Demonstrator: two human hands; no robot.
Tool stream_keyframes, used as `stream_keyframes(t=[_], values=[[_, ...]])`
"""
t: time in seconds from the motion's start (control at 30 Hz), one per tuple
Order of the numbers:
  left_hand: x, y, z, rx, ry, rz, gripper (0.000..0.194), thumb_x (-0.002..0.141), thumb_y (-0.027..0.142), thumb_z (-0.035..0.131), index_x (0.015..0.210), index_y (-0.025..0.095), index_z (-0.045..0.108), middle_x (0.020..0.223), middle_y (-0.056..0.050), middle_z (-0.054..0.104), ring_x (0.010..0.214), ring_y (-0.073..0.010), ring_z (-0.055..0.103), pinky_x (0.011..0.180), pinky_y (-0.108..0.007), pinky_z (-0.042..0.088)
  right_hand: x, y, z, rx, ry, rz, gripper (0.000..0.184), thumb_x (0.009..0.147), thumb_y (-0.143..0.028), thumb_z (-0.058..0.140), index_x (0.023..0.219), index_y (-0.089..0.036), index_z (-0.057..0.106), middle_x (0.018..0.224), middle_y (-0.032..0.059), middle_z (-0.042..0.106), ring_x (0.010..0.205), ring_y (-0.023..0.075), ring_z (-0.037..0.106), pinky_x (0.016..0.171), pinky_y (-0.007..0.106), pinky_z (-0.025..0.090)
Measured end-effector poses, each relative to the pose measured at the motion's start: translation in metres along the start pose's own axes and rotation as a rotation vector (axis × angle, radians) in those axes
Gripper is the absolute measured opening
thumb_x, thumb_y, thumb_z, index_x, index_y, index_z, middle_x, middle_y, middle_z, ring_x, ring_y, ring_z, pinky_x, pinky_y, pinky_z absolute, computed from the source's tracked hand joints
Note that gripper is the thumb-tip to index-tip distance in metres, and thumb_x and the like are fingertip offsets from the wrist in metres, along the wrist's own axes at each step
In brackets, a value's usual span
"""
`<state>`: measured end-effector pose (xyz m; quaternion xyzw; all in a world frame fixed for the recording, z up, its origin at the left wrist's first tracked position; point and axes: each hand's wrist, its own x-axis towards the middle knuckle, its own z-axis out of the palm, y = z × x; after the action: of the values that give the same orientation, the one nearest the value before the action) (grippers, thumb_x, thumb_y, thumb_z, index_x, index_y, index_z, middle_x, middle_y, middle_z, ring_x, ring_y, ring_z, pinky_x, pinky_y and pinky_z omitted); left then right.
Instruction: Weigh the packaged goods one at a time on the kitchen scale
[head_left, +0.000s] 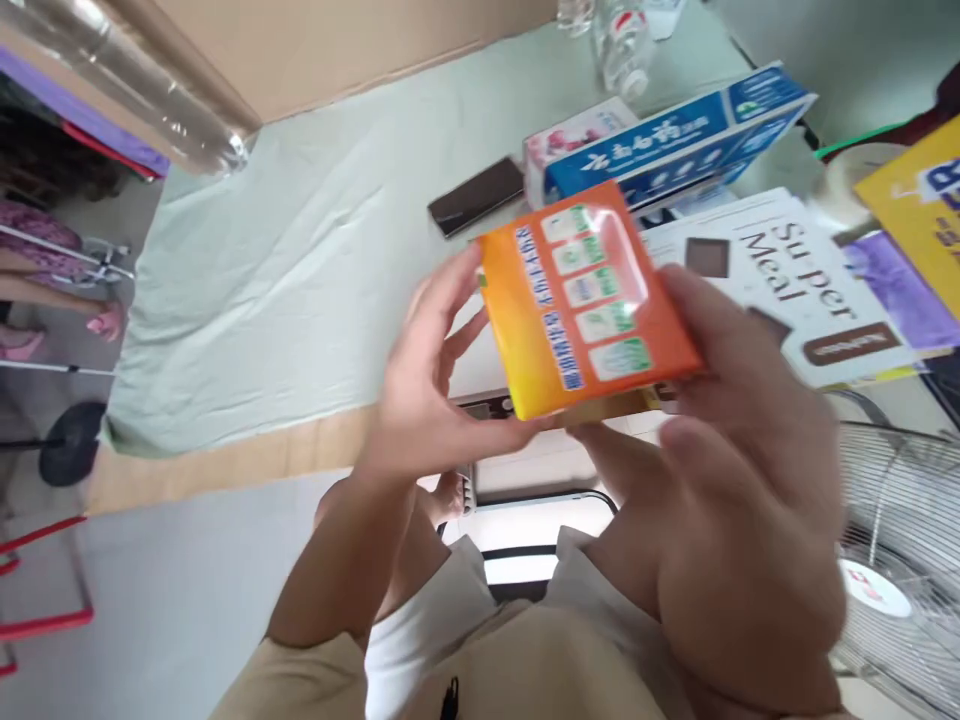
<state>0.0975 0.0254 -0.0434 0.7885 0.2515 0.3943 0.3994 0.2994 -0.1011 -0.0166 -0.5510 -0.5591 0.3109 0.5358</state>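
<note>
An orange and yellow box with blue lettering and small white and green panels is held up in front of me. My left hand curls around its left side, thumb under the near edge and fingers behind the left edge. On the opposite side, my right hand grips the box along its right edge, with some fingers hidden. Beyond the box lie a dark flat case and a long blue carton on the cloth-covered table. A white "Super Meal" pack lies beside my right hand.
A clear plastic bottle lies at the back, near a pink and white box. At the right are a yellow pack, a tape roll and a fan. A clear roll stands far left; another person's leg shows there.
</note>
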Motion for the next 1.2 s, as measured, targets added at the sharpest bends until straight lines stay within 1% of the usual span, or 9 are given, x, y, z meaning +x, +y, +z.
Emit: stream_keyframes(t=[0.07, 0.17, 0.33, 0.5, 0.67, 0.8, 0.87, 1.0, 1.2], values=[[-0.031, -0.026, -0.02, 0.038, 0.065, -0.027, 0.115, 0.071, 0.072, 0.091, 0.166, 0.046, 0.031, 0.173, -0.007, 0.038, 0.163, -0.0402, 0.041, 0.121, -0.055, 0.058, 0.005, 0.011, 0.029, 0.024, -0.083, 0.001, 0.071, 0.099, -0.049, 0.065, 0.166, -0.042, 0.041, 0.165, 0.0025, 0.057, 0.145, 0.0362, 0.064, 0.12, 0.059, 0.059], [-0.062, -0.06, -0.031, 0.068, 0.077, -0.103, 0.117, 0.074, 0.076, 0.086, 0.169, 0.045, 0.024, 0.174, -0.009, 0.039, 0.162, -0.04, 0.044, 0.119, -0.054, 0.058, 0.008, 0.043, 0.056, -0.002, -0.186, 0.021, 0.076, 0.098, -0.05, 0.066, 0.168, -0.037, 0.039, 0.163, 0.0068, 0.059, 0.143, 0.0343, 0.066, 0.118, 0.056, 0.06], [-0.061, -0.084, -0.031, 0.041, 0.024, -0.144, 0.114, 0.078, 0.071, 0.085, 0.17, 0.036, 0.028, 0.173, -0.013, 0.044, 0.161, -0.0376, 0.046, 0.129, -0.054, 0.048, 0.008, 0.081, 0.065, -0.008, -0.198, 0.037, 0.075, 0.099, -0.049, 0.065, 0.168, -0.033, 0.04, 0.164, 0.0082, 0.058, 0.143, 0.0306, 0.065, 0.119, 0.05, 0.059], [-0.054, -0.087, -0.04, 0.042, -0.01, -0.128, 0.116, 0.08, 0.062, 0.087, 0.172, 0.032, 0.022, 0.176, -0.015, 0.04, 0.164, -0.0397, 0.042, 0.135, -0.058, 0.041, 0.017, 0.076, 0.073, 0.065, -0.096, 0.105, 0.064, 0.099, -0.048, 0.068, 0.159, -0.033, 0.053, 0.161, 0.008, 0.061, 0.142, 0.0288, 0.066, 0.116, 0.047, 0.06], [-0.071, -0.093, -0.055, 0.045, -0.036, -0.179, 0.122, 0.08, 0.06, 0.089, 0.174, 0.034, 0.015, 0.18, -0.016, 0.033, 0.166, -0.0428, 0.037, 0.132, -0.062, 0.042, 0.024, 0.066, 0.08, 0.11, 0.079, 0.157, 0.041, 0.098, -0.047, 0.07, 0.136, -0.03, 0.07, 0.147, 0.008, 0.071, 0.141, 0.0273, 0.066, 0.121, 0.048, 0.057], [-0.086, -0.095, -0.061, 0.062, 0.082, -0.09, 0.096, 0.091, 0.065, 0.073, 0.168, 0.027, 0.031, 0.16, -0.018, 0.058, 0.151, -0.0377, 0.057, 0.125, -0.057, 0.05, 0.024, 0.069, 0.078, 0.068, 0.154, 0.154, 0.039, 0.1, -0.049, 0.067, 0.135, -0.03, 0.069, 0.147, 0.008, 0.07, 0.142, 0.0268, 0.064, 0.132, 0.054, 0.044], [-0.09, -0.092, -0.062, 0.101, 0.092, -0.052, 0.084, 0.095, 0.064, 0.067, 0.163, 0.023, 0.039, 0.151, -0.018, 0.065, 0.142, -0.0352, 0.064, 0.12, -0.054, 0.055, 0.026, 0.072, 0.078, 0.042, 0.164, 0.14, 0.042, 0.099, -0.051, 0.068, 0.135, -0.03, 0.068, 0.146, 0.0085, 0.069, 0.143, 0.028, 0.063, 0.132, 0.056, 0.043], [-0.092, -0.085, -0.064, 0.142, 0.077, -0.074, 0.073, 0.096, 0.058, 0.067, 0.154, 0.019, 0.048, 0.147, -0.018, 0.066, 0.137, -0.0343, 0.067, 0.115, -0.052, 0.058, 0.035, 0.077, 0.081, 0.011, 0.147, 0.077, 0.046, 0.098, -0.055, 0.066, 0.137, -0.029, 0.065, 0.15, 0.0096, 0.067, 0.146, 0.0301, 0.062, 0.129, 0.059, 0.046], [-0.095, -0.075, -0.06, 0.176, 0.003, -0.16, 0.071, 0.094, 0.055, 0.067, 0.151, 0.017, 0.052, 0.15, -0.019, 0.063, 0.14, -0.0358, 0.063, 0.116, -0.053, 0.058, 0.031, 0.094, 0.083, 0.036, 0.174, -0.023, 0.044, 0.101, -0.051, 0.062, 0.14, -0.03, 0.063, 0.151, 0.0095, 0.065, 0.148, 0.0293, 0.06, 0.132, 0.058, 0.044]])
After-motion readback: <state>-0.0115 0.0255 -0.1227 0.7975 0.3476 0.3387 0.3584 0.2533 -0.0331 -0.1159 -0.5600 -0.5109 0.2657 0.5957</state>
